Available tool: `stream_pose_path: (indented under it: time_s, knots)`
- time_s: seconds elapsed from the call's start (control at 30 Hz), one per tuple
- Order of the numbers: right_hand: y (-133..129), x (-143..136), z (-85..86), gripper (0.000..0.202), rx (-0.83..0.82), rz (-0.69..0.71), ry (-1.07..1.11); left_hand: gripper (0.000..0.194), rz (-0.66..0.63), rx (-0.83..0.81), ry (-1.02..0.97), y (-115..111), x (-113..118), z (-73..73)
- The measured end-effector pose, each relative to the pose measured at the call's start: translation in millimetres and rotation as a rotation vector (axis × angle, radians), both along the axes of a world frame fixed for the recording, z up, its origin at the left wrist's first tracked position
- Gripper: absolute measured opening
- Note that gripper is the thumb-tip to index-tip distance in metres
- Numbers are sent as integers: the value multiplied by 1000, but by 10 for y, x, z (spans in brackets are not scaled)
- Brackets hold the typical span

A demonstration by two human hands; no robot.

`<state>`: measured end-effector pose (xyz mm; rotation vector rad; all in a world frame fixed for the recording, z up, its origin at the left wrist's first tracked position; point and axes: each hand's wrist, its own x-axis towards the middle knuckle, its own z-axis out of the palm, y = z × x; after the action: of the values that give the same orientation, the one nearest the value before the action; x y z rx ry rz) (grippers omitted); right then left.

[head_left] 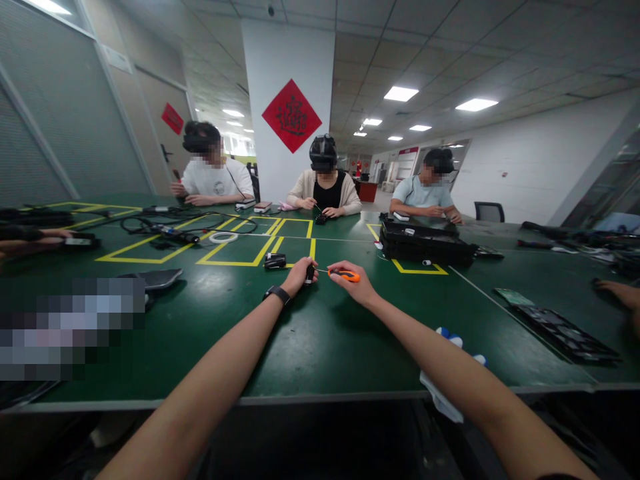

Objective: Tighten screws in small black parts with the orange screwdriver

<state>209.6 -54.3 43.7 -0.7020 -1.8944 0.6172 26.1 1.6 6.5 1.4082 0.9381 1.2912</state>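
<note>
While my left hand point(298, 278) clasps a black part point(310, 274) mid-frame, my right hand point(361, 287) grips an orange screwdriver point(348, 275).

The bench point(300, 360) looks smooth and glossy, the screwdriver handle point(347, 275) plastic, its shaft point(323, 271) metal, the glove point(443, 397) at four o'clock cloth.

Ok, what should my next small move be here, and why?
Probably ease the orange-handled screwdriver lightly toward the small black part. Your right hand holds the screwdriver with its shaft pointing at the part, which your left hand grips; whether the tip touches is too small to tell.
</note>
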Motion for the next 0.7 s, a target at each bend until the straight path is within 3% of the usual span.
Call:
stream_pose_path:
  time_s: [0.2, 0.4, 0.7]
  knots:
    - [-12, -22, -6, 21, -17, -35, 74, 38, -16, 16, 28, 14, -1, -12]
    - [-42, -12, 42, 15, 67, -54, 43, 38, -22, 15, 14, 12, 0, -7]
    - [-39, 8, 50, 15, 58, -60, 26, 38, -15, 6, 11, 11, 0, -5]
